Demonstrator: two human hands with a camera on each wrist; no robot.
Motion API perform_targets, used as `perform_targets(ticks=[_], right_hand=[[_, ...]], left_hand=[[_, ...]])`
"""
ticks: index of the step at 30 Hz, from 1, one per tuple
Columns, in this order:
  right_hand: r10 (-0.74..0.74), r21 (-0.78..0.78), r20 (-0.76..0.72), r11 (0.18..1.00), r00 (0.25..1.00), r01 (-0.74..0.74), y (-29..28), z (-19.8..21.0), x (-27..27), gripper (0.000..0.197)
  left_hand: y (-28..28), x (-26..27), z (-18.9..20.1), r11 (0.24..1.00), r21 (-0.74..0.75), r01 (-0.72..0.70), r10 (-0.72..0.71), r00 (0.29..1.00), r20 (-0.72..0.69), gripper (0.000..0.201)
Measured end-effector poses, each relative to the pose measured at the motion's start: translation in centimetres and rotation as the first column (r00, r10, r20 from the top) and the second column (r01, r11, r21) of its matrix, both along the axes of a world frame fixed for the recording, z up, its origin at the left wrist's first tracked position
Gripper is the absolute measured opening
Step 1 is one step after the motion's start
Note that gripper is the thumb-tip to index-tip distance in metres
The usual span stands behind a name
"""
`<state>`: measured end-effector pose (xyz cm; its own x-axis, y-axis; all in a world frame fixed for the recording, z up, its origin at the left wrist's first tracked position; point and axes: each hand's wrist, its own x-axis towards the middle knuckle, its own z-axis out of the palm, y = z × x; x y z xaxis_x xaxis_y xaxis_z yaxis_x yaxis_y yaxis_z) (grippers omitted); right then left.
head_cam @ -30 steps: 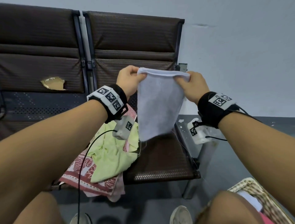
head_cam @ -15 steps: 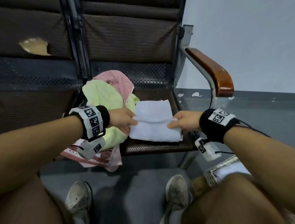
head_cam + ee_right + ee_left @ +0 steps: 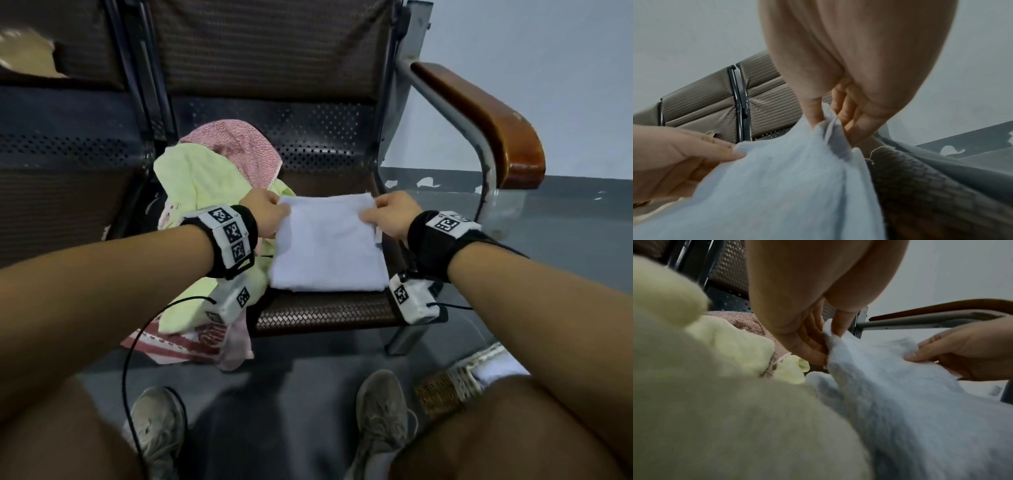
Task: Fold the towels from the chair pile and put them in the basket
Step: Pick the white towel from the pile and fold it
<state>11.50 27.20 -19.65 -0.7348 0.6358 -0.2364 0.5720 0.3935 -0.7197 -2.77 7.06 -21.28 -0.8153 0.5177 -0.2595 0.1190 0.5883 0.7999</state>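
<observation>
A white towel (image 3: 327, 246) lies folded flat on the brown woven chair seat (image 3: 325, 311). My left hand (image 3: 270, 214) pinches its far left corner (image 3: 829, 335) between thumb and fingers. My right hand (image 3: 383, 214) pinches the far right corner (image 3: 828, 123). Left of the towel sits the pile: a light green towel (image 3: 202, 185) over a pink towel (image 3: 239, 147) and a red patterned one (image 3: 178, 346) hanging off the seat edge. The wicker basket (image 3: 455, 387) shows at lower right by my right knee, with something white (image 3: 496, 368) inside.
A wooden armrest (image 3: 479, 116) on a metal frame rises to the right of the seat. A second chair (image 3: 61, 144) adjoins on the left. My two shoes (image 3: 380, 421) stand on the grey floor below the seat. A black cable (image 3: 130, 359) hangs from my left wrist.
The white towel, held up hanging in the air a second ago, came down onto the seat and was folded over away from me. Both hands still pinch its corners.
</observation>
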Motion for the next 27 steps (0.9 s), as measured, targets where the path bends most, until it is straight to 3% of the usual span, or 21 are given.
perform_targets(ticks=[3,6,7,9,11,13,14,16,18,19,21,24,27], right_hand=[[-0.021,0.094,-0.023,0.995,1.0,0.023,0.0,-1.0,-1.8,0.021],[-0.032,0.135,0.03,0.99,0.999,0.028,-0.4,-1.8,-2.4,0.016],[-0.014,0.17,0.063,0.985,0.998,0.003,-0.6,-2.0,-2.3,0.025],[0.082,0.276,0.072,0.956,0.994,-0.099,-1.3,-1.8,-1.7,0.038],[0.235,0.363,0.035,0.903,0.971,-0.231,-2.4,-1.0,-0.8,0.026],[0.397,0.352,0.079,0.847,0.914,-0.398,-3.6,-0.3,0.4,0.016],[0.465,0.323,0.147,0.811,0.873,-0.487,-4.1,-0.2,1.1,0.022],[0.537,0.261,0.32,0.742,0.78,-0.618,-4.7,-0.3,2.5,0.057],[0.552,0.228,0.431,0.699,0.714,-0.678,-4.6,-0.3,3.9,0.087],[0.557,0.229,0.457,0.68,0.694,-0.696,-4.5,-0.4,4.4,0.092],[0.556,0.267,0.477,0.646,0.681,-0.715,-4.3,-0.5,4.7,0.083],[0.538,0.37,0.423,0.633,0.729,-0.681,-4.2,-0.3,4.8,0.045],[0.465,0.408,0.321,0.719,0.825,-0.563,-3.5,0.5,5.0,0.025]], left_hand=[[0.8,-0.5,-0.8,0.997,-0.071,-0.036,0.024,0.988,-0.155,0.025],[0.9,-0.6,-1.2,0.994,-0.085,-0.061,0.052,0.993,-0.105,0.046],[0.6,-0.4,-1.2,0.994,-0.088,-0.062,0.052,0.992,-0.118,0.048],[-0.2,0.2,-1.0,0.999,-0.029,-0.044,0.038,0.985,-0.167,0.034],[-1.3,1.4,-0.7,0.996,0.062,0.059,-0.049,0.989,-0.142,0.015],[-2.3,2.7,-0.8,0.97,0.097,0.225,-0.217,0.973,-0.083,0.015],[-2.8,3.4,-1.0,0.95,0.078,0.303,-0.297,0.952,-0.075,0.023],[-3.9,4.4,-1.6,0.903,-0.06,0.426,-0.43,0.895,-0.119,0.046],[-4.7,4.8,-2.2,0.852,-0.225,0.472,-0.512,0.84,-0.178,0.069],[-5.0,4.9,-2.4,0.844,-0.263,0.468,-0.522,0.829,-0.201,0.074],[-5.1,4.7,-2.6,0.861,-0.271,0.43,-0.495,0.83,-0.258,0.067],[-4.8,4.8,-2.4,0.892,-0.26,0.369,-0.444,0.82,-0.361,0.026],[-4.4,4.6,-1.8,0.919,-0.205,0.337,-0.39,0.852,-0.349,0.016]])
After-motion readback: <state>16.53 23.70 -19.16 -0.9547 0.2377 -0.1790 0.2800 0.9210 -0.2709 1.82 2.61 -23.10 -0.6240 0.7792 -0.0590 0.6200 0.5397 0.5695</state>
